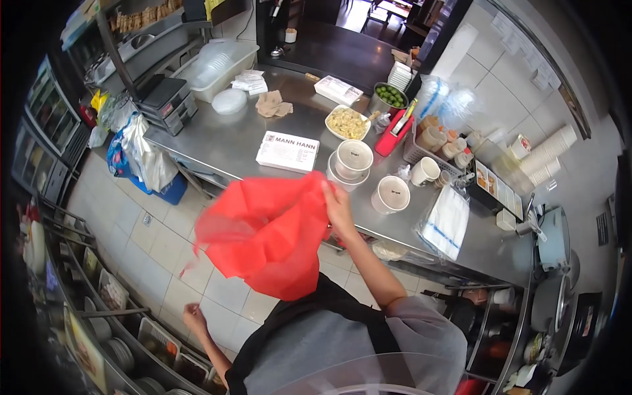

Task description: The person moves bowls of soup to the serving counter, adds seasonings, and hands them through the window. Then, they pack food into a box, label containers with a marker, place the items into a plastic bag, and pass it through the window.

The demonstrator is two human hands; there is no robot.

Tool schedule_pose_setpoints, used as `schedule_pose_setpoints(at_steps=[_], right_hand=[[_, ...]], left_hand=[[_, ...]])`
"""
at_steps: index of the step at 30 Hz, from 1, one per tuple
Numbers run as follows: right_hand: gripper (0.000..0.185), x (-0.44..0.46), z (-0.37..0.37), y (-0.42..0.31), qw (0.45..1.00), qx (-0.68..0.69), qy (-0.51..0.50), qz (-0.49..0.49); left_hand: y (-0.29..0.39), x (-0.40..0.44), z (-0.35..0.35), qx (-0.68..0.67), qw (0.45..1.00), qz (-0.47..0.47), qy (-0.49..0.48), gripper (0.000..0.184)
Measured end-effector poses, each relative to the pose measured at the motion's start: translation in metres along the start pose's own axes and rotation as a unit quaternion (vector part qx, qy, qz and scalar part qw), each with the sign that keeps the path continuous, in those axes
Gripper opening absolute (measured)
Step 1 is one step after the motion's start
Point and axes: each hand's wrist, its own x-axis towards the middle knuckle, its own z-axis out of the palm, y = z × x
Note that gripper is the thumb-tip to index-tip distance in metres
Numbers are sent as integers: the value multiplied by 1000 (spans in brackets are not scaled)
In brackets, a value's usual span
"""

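Note:
A red bag (266, 237), hanging loose and partly blurred, fills the space before my body. My right hand (338, 205) grips its upper right edge, close to the counter's front. My left hand (195, 318) hangs low over the tiled floor, apart from the bag, its fingers curled with nothing visible in them. Just beyond the bag lies a white printed box (288, 151) marked MANN HANN. Lidded paper tubs (354, 158) are stacked beyond my right hand, and another lidded tub (391, 195) stands to their right.
The steel counter (220, 141) also bears a bowl of yellowish food (347, 122), a pot of green limes (390, 96), a red holder (395, 131) and a pack of white bags (445, 220). Shelves with containers (158, 342) run along my left. Pans (552, 303) hang at the right.

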Motion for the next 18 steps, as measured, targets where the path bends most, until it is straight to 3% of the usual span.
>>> schedule_pose_setpoints(at_steps=[1,2,4,5,6,7,8,10,11,12,13,14,16,18], right_hand=[[29,-4,-1,-6,997,-52,-45,19],[30,-15,8,-6,986,-114,-119,-35],[32,-38,34,12,927,-244,-243,-150],[25,-51,45,26,907,-238,-308,-163],[22,-63,54,28,865,-315,-354,-165],[20,-76,62,37,841,-368,-356,-172],[21,-83,66,50,862,-302,-389,-122],[23,-81,67,54,880,-259,-396,-44],[25,-80,65,55,937,-158,-295,100],[28,-78,61,50,952,-50,-180,242],[31,-64,51,52,946,116,-150,264],[30,-54,32,50,915,239,-155,285],[29,-22,-5,78,912,290,-105,269],[31,-14,-27,55,944,195,-106,246]], left_hand=[[49,-23,2,-122,992,35,-26,29],[97,-45,4,-235,968,63,-59,29],[157,-65,20,-470,869,30,-150,31],[168,-67,30,-447,851,60,-270,33],[175,-71,39,-420,817,87,-385,34],[186,-78,46,-347,844,113,-394,34],[198,-85,51,-270,865,139,-399,34],[210,-102,48,-250,879,134,-384,31],[198,-95,48,-263,876,138,-380,30],[186,-89,44,-275,873,142,-377,30],[178,-90,29,-211,894,206,-338,34],[165,-84,12,-246,885,118,-378,36],[139,-71,-16,-306,839,-57,-446,39],[122,-77,-26,-566,755,-52,-326,45]])
